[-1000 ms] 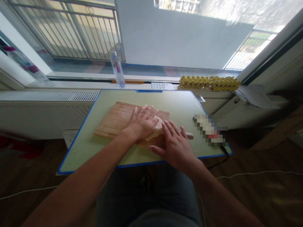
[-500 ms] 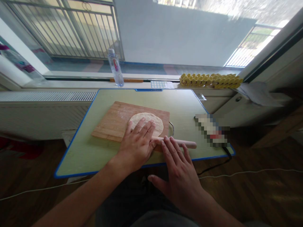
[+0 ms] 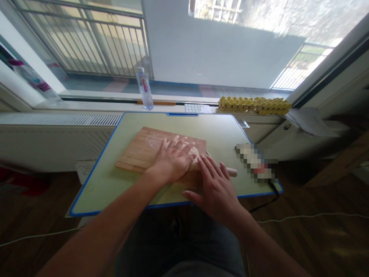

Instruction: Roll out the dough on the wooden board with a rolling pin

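A flattened round of dough (image 3: 195, 151) lies on a wooden cutting board (image 3: 135, 149). My left hand (image 3: 173, 161) rests over it with fingers spread, hiding most of the round. A rolling pin (image 3: 233, 172) lies near the board's right side, its far end sticking out past my right hand. Stretched flat across the pin are the fingers of my right hand (image 3: 216, 184), with the thumb held apart. The pin's left part is hidden behind my hands.
Under the board is a pale green folding table (image 3: 95, 192) with a blue edge. At its right lies a blurred-out object (image 3: 253, 159) with a black cable. On the windowsill stand a plastic bottle (image 3: 145, 90) and yellow egg cartons (image 3: 253, 105).
My left hand has slid forward and right over the dough, covering more of it. My right hand and the rolling pin have shifted slightly forward. The camera view has tilted a little.
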A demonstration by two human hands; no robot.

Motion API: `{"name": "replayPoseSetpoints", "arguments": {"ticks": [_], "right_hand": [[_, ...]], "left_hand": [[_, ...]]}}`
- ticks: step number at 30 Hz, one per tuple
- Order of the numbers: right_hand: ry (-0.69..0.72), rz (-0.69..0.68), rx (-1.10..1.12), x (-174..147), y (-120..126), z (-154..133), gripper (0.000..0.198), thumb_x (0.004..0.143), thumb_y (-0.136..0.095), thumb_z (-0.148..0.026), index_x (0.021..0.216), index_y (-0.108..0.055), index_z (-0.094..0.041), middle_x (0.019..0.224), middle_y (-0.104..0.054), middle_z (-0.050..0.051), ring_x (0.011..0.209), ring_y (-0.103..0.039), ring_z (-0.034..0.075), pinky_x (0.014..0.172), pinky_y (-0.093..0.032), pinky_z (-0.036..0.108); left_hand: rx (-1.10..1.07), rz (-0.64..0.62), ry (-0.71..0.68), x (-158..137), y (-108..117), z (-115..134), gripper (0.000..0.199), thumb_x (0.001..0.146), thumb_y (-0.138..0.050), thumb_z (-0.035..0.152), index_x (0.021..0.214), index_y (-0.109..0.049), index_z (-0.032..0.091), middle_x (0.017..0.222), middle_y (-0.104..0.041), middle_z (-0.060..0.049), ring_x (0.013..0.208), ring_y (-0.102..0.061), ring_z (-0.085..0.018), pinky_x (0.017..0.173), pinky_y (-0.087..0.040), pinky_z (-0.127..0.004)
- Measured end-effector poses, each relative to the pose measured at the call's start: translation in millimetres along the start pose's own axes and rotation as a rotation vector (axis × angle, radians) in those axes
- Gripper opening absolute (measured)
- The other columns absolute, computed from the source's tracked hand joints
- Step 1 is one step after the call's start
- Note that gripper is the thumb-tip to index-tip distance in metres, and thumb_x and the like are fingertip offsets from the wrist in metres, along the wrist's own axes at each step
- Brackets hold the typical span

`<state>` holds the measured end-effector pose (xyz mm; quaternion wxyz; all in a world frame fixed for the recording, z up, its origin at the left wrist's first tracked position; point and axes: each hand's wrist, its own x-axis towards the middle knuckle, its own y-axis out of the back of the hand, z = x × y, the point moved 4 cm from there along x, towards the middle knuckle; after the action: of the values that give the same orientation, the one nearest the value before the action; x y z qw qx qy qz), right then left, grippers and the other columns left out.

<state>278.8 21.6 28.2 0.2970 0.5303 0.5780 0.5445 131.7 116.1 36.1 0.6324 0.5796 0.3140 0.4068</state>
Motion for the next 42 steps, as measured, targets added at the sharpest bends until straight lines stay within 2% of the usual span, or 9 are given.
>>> {"name": "replayPoseSetpoints", "arguments": {"ticks": [3, 6, 11, 15, 18, 25, 32, 38, 42], "right_hand": [[0.058, 0.055, 0.010, -30.1, 1.3, -2.5, 0.087, 0.095, -0.064, -0.061, 0.164, -0.036, -0.017, 0.168, -0.040, 0.013, 0.160, -0.027, 0.032, 0.131, -0.017, 0.055], [0.061, 0.083, -0.009, -34.7, -0.5, 3.2, 0.086, 0.095, -0.063, -0.062, 0.164, -0.035, -0.018, 0.168, -0.041, 0.013, 0.160, -0.028, 0.034, 0.131, -0.015, 0.056], [-0.042, 0.011, -0.032, 10.7, -4.9, 21.6, 0.091, 0.095, -0.054, -0.075, 0.162, -0.040, -0.015, 0.168, -0.039, 0.014, 0.160, -0.028, 0.035, 0.130, -0.014, 0.060], [-0.099, -0.038, -0.038, 46.4, -4.4, 31.5, 0.089, 0.097, -0.045, -0.078, 0.158, -0.046, -0.013, 0.167, -0.041, 0.016, 0.159, -0.027, 0.037, 0.128, -0.014, 0.065], [-0.090, -0.045, -0.043, 42.8, -3.8, 28.2, 0.094, 0.095, -0.047, -0.080, 0.160, -0.043, -0.013, 0.167, -0.040, 0.017, 0.159, -0.029, 0.037, 0.128, -0.015, 0.065], [0.007, -0.015, -0.039, -17.0, -1.7, 5.7, 0.110, 0.089, -0.060, -0.079, 0.170, -0.022, -0.016, 0.171, -0.032, 0.017, 0.160, -0.025, 0.037, 0.130, -0.017, 0.060], [-0.018, -0.064, -0.040, 7.3, -4.3, 12.1, 0.101, 0.092, -0.059, -0.076, 0.169, -0.026, -0.018, 0.173, -0.030, 0.014, 0.162, -0.020, 0.036, 0.130, -0.012, 0.062], [-0.074, -0.124, -0.026, 55.0, -2.0, 27.5, 0.097, 0.095, -0.045, -0.082, 0.162, -0.038, -0.012, 0.169, -0.037, 0.018, 0.160, -0.026, 0.036, 0.128, -0.018, 0.065], [-0.071, -0.119, -0.003, 56.7, -1.9, 28.3, 0.100, 0.093, -0.045, -0.084, 0.163, -0.038, -0.012, 0.169, -0.036, 0.018, 0.160, -0.026, 0.035, 0.128, -0.018, 0.065]], "left_hand": [[0.006, 0.065, -0.010, -17.8, -0.6, 3.7, 0.059, 0.109, -0.025, 0.053, 0.162, -0.042, 0.033, 0.174, -0.032, -0.006, 0.161, -0.023, -0.033, 0.128, -0.013, -0.067], [0.022, 0.074, -0.015, -6.0, -3.3, 0.0, 0.060, 0.109, -0.024, 0.053, 0.163, -0.040, 0.031, 0.174, -0.031, -0.006, 0.162, -0.022, -0.033, 0.129, -0.012, -0.066], [-0.002, -0.094, 0.030, 49.4, -5.6, -13.7, 0.065, 0.107, -0.022, 0.057, 0.166, -0.032, 0.032, 0.177, -0.022, -0.007, 0.163, -0.015, -0.036, 0.127, -0.009, -0.070], [-0.010, -0.094, 0.096, 76.6, 0.0, -20.8, 0.067, 0.107, -0.021, 0.057, 0.165, -0.035, 0.027, 0.177, -0.022, -0.009, 0.163, -0.016, -0.035, 0.128, -0.010, -0.069], [0.006, -0.064, 0.091, 67.0, -1.5, -18.4, 0.067, 0.107, -0.020, 0.058, 0.164, -0.038, 0.028, 0.176, -0.025, -0.009, 0.162, -0.019, -0.034, 0.128, -0.009, -0.069], [0.036, 0.014, -0.044, 14.4, -9.0, -4.2, 0.063, 0.108, -0.019, 0.055, 0.164, -0.038, 0.033, 0.175, -0.028, -0.005, 0.163, -0.019, -0.032, 0.129, -0.008, -0.067], [0.002, -0.090, 0.006, 62.9, -4.1, -13.6, 0.064, 0.107, -0.024, 0.057, 0.164, -0.037, 0.031, 0.177, -0.023, -0.008, 0.163, -0.016, -0.036, 0.126, -0.008, -0.073], [-0.056, 0.130, 0.085, 99.1, 10.2, -22.3, 0.056, 0.107, -0.036, 0.052, 0.148, -0.058, 0.021, 0.164, -0.047, -0.013, 0.151, -0.041, -0.033, 0.127, -0.020, -0.066], [-0.023, 0.349, 0.067, 81.5, 19.1, -18.1, 0.049, 0.107, -0.037, 0.048, 0.134, -0.067, 0.019, 0.149, -0.062, -0.013, 0.137, -0.055, -0.030, 0.125, -0.028, -0.059]]}}
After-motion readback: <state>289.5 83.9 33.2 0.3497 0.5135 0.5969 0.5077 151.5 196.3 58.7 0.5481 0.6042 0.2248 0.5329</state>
